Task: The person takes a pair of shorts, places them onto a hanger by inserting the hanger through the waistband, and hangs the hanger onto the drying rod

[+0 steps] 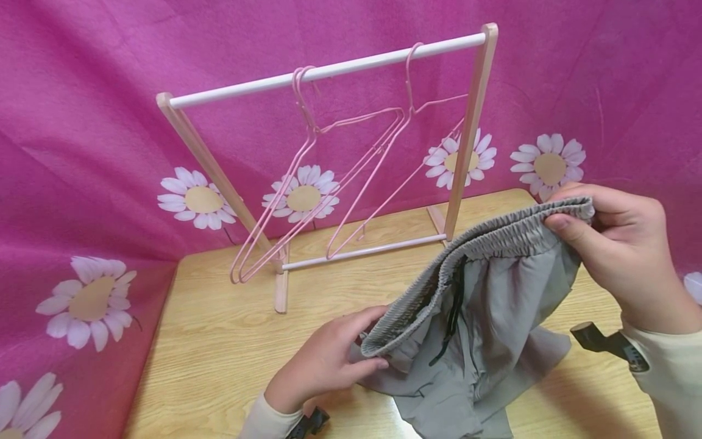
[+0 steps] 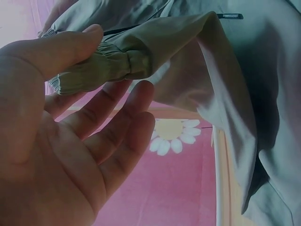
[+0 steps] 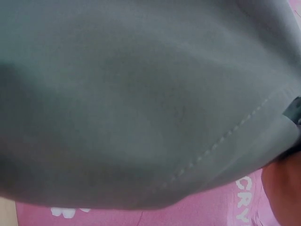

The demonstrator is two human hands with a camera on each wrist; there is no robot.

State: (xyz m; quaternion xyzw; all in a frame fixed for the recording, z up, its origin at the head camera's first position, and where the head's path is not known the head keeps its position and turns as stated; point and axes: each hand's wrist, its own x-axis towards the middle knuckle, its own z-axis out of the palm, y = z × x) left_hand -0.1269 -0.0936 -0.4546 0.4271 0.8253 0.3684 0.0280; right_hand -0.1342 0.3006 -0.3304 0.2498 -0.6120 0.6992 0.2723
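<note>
Grey shorts [image 1: 510, 292] with a gathered elastic waistband and a black drawstring hang between the two hands, over the wooden table. At the near end of the waistband, my left hand [image 1: 329, 350] pinches the edge between thumb and fingers. The left wrist view shows that thumb laid over the gathered elastic [image 2: 103, 68], with the other fingers spread loosely beneath. My right hand [image 1: 631, 250] grips the opposite end of the waistband, higher up, thumb on the near side. Grey cloth [image 3: 141, 103] with a stitched hem fills most of the right wrist view and hides the right fingers.
Behind the shorts, a small clothes rack [image 1: 474, 134] with wooden sides and a white top bar [image 1: 373, 61] stands on the table [image 1: 219, 341]. Pink wire hangers [image 1: 274, 201] hang from it, some bunched left and one [image 1: 367, 189] further right. Pink daisy-print cloth [image 1: 109, 122] surrounds the table.
</note>
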